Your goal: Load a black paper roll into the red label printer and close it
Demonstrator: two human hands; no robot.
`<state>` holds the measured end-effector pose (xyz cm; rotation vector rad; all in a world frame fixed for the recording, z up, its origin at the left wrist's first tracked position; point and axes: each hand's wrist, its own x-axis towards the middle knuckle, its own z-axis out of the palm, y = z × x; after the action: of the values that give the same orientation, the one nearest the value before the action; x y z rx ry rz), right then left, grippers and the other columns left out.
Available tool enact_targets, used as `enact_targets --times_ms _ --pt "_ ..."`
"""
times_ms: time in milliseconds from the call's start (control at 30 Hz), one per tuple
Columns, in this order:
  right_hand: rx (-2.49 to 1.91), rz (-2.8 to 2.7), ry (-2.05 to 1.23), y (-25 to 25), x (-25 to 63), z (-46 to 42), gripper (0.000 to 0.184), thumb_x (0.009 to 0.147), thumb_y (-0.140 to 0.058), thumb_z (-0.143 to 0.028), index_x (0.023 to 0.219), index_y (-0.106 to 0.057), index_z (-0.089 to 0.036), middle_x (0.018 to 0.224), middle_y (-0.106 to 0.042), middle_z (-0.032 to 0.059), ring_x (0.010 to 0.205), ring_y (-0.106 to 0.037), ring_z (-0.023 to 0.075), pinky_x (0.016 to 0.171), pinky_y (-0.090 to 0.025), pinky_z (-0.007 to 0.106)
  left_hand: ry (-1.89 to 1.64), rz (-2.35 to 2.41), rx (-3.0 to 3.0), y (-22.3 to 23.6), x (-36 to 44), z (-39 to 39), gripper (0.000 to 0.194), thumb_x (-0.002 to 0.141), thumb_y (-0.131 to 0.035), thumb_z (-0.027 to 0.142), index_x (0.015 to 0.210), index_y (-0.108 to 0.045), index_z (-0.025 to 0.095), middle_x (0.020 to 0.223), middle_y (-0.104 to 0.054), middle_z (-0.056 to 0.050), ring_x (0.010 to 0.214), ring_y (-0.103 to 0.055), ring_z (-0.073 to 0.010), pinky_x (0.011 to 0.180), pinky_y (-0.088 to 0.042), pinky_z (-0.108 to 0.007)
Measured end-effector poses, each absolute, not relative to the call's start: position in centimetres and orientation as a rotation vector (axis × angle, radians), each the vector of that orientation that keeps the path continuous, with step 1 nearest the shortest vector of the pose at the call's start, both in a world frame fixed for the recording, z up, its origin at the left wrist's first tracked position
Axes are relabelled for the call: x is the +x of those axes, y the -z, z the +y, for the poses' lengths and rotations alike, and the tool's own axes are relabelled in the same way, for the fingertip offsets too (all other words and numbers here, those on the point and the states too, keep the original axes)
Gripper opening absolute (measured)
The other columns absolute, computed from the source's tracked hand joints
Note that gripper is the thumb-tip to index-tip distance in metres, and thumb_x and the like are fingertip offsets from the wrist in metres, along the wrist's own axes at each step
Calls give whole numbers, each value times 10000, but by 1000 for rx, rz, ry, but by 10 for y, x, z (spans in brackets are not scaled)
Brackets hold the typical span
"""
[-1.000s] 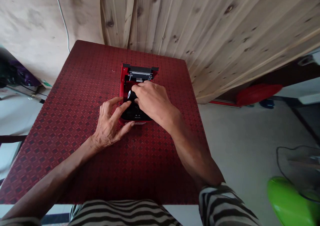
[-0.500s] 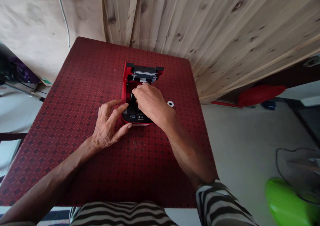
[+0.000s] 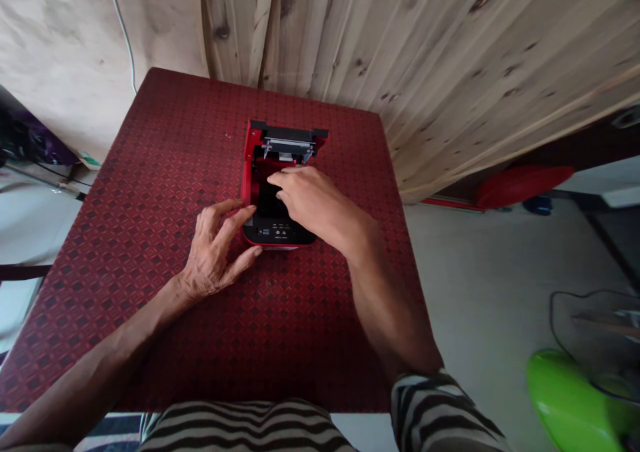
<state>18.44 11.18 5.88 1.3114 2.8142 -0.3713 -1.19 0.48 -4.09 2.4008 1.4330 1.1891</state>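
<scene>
A red and black label printer (image 3: 280,237) sits on the table with its lid (image 3: 287,140) raised at the back. Its front panel has small buttons and markings. My left hand (image 3: 215,249) rests at the printer's left front corner, fingers spread over the left edge and thumb by the front edge. Above the open compartment is my right hand (image 3: 315,202), palm down. Its fingertips point left and stand apart, with nothing visible between them. The hand and wrist cover the printer's right side and part of the dark interior.
A red patterned cloth (image 3: 165,165) covers the table, which stands against a plank wall (image 3: 340,45). A pale cable (image 3: 121,25) hangs at the back left. On the floor side to the right are a red object (image 3: 525,184) and a bright green object (image 3: 565,399).
My right hand has shifted right, away from the compartment's left inner side, and its fingers have parted. It now covers the small white ring-shaped piece on the table. My left hand stays put.
</scene>
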Motion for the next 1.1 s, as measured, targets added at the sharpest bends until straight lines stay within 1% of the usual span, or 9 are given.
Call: enact_targets --times_ms 200,300,400,500,567,700,800,900,1100 --pt "1144 3160 686 -52 218 78 195 1042 -654 -187 1196 -772 -168 1178 -810 82 1094 -735 233 1041 -558 407 -1222 1420 2333 33 -14 8 571 1064 -559 514 1542 -494 208 1405 -584 -166 1297 -583 -299 1122 -525 -499" --pt "1210 3244 649 -42 222 70 176 1049 -633 -162 1139 -784 -167 1140 -799 86 1056 -715 228 1017 -568 420 -1274 1461 2300 17 -20 23 536 1085 -502 532 1524 -520 225 1387 -594 -146 1295 -590 -291 1117 -527 -505" --pt "1204 3286 593 -38 223 71 222 1046 -589 -98 1135 -781 -166 1105 -772 84 1029 -684 229 995 -569 431 -1331 1476 2352 -11 -26 51 511 1087 -493 562 1484 -559 247 1375 -603 -125 1322 -580 -283 1117 -527 -499" --pt "1146 3285 582 -41 225 77 310 1035 -530 -23 1154 -771 -176 1050 -727 71 1016 -652 221 947 -569 396 -1405 1487 2370 -37 -28 91 561 1094 -456 606 1458 -577 196 1402 -579 -150 1360 -553 -266 1168 -490 -499" --pt "1113 3289 558 -44 226 80 292 1041 -521 -29 1088 -769 -175 1012 -697 67 997 -639 215 908 -564 369 -1433 1496 2383 -49 -25 117 645 1076 -443 672 1463 -570 171 1417 -575 -166 1376 -545 -261 1186 -472 -493" --pt "1129 3371 308 -45 225 75 223 1052 -565 -82 955 -742 -179 990 -675 61 946 -624 199 859 -557 347 -1135 1413 2392 -54 -15 141 718 1072 -302 752 1396 -615 193 1286 -714 -115 1234 -654 -233 1103 -516 -444" --pt "1188 3392 33 -42 223 62 286 1068 -519 -64 920 -736 -178 1004 -690 71 939 -613 196 832 -551 340 -1057 1352 2407 -52 -9 128 720 1096 -301 700 1333 -676 134 1223 -744 -143 1143 -703 -240 1012 -545 -411" --pt "1182 3337 -121 -38 222 47 308 1069 -475 -28 990 -744 -155 986 -704 76 914 -607 199 823 -547 339 -1055 1322 2423 -49 -8 100 576 1130 -339 578 1297 -713 172 1190 -755 -121 1123 -713 -245 962 -543 -416" --pt "1316 3269 -378 -28 220 33 281 1077 -482 -50 1098 -748 -136 929 -712 71 854 -597 206 731 -482 365 -972 1241 2522 -27 -17 61 362 1121 -464 448 1271 -733 258 1305 -757 -70 1209 -707 -243 1072 -478 -457"
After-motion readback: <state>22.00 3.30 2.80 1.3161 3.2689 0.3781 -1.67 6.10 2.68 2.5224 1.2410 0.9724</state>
